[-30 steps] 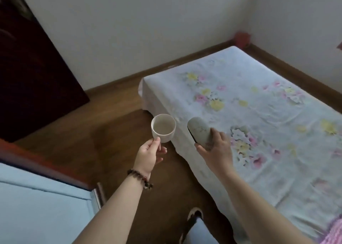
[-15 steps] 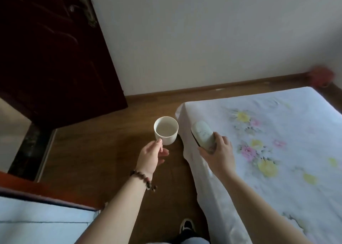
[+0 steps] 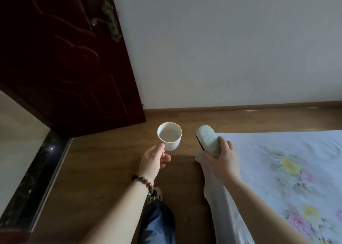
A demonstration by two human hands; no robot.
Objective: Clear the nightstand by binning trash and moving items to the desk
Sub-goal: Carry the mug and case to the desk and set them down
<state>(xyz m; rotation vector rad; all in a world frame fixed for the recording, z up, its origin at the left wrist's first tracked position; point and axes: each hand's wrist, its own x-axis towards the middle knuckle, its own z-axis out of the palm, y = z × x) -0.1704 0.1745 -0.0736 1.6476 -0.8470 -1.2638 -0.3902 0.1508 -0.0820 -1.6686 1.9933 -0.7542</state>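
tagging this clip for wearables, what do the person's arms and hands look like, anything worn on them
Both forearms are bare, with no sleeves in view. The left hand has a bracelet of round dark brown wooden-looking beads at the wrist, one bead reddish. The right hand and its wrist carry nothing: no watch, no band. No gloves on either hand, and no rings show on the visible fingers.

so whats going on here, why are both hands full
A person is carrying two things across a bedroom. The left hand holds a white cup upright by its side; the right hand grips a pale oblong remote-like object. They stand on the wood floor beside the flower-print bed, facing the dark door. No desk or nightstand is in view.
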